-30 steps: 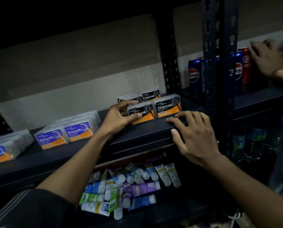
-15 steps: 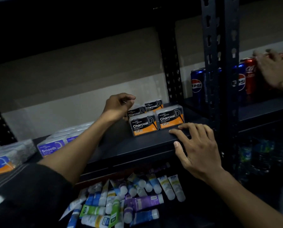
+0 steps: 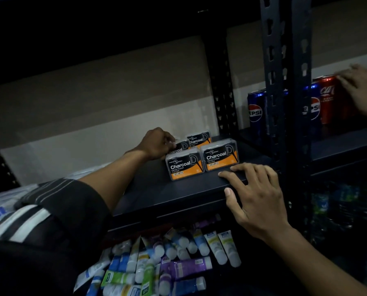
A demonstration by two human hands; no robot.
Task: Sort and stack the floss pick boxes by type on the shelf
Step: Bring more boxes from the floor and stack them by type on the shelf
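My left hand [image 3: 157, 144] curls its fingers round the rear-left box [image 3: 180, 146] of four Charcoal boxes [image 3: 184, 165], set two by two on the shelf [image 3: 167, 197]. My right hand [image 3: 257, 199] lies spread on the shelf's front edge, at 5 o'clock from the boxes, just beside the front-right one.

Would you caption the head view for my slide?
Left hand holds a rear Charcoal box; right hand rests on shelf edge.

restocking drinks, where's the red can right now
Head view, far right: the red can stands on the neighbouring shelf right of the upright post, between a blue can and another person's hand.
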